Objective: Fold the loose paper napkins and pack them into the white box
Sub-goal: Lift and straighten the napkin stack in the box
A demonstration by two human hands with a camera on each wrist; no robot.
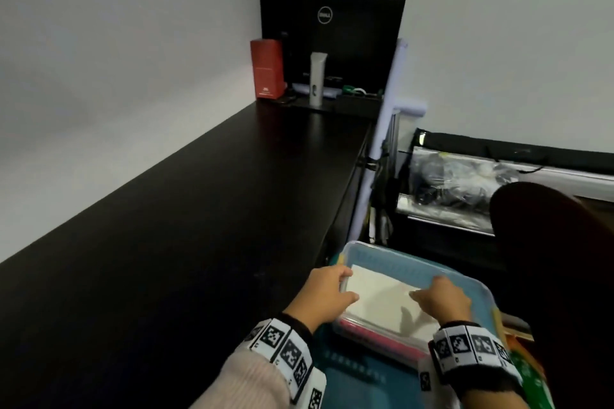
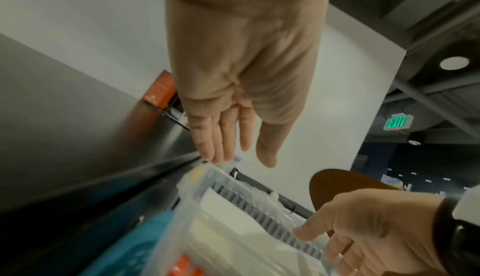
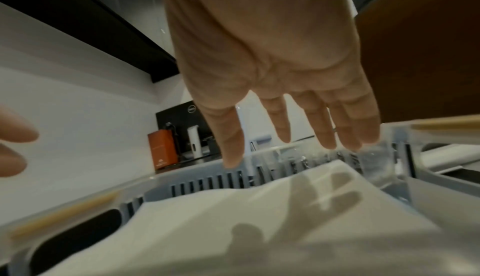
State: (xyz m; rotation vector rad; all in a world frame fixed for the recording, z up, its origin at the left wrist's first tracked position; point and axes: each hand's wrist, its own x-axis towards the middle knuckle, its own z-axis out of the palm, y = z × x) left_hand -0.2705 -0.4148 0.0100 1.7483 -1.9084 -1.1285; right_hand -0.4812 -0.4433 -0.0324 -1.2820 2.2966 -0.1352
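While head view hides the fingers (image 3: 283,124), wrist views show both hands' straight, spread, empty, above napkins (image 3: 207,219) in box (image 1: 398,254).

Napkins (image 1: 382,300) partly hidden under hands; box (image 1: 408,259) near edge cut off.

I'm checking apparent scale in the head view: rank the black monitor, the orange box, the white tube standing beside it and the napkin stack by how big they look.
1. black monitor
2. napkin stack, much nearer the camera, so its true rank is unsure
3. orange box
4. white tube
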